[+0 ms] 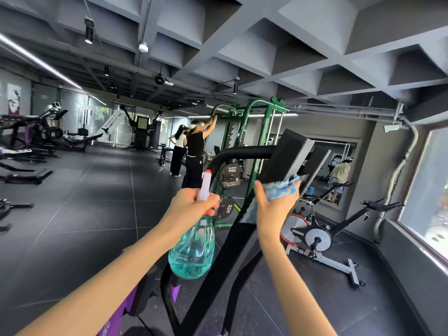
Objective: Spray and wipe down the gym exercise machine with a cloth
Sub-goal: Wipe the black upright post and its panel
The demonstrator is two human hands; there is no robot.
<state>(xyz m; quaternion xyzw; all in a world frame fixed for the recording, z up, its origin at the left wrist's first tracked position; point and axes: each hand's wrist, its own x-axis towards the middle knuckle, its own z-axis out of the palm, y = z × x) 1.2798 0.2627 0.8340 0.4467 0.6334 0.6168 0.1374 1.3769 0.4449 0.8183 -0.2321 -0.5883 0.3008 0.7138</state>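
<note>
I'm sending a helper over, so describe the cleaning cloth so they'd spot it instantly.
Find the slanted black machine frame in the middle foreground. Near its top, the right hand holds a cloth against it. It's fluffy blue mottled with white, unlike the teal spray bottle in the left hand.

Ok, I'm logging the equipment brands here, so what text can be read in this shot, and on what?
"POWER": white slanted beam of a far machine.
"20KG": large weight plate, upside down; its brand looks like "OLYMPIA".
Small weight plate, purple frame lettering, wall poster: too blurred or cut off to read.
</note>
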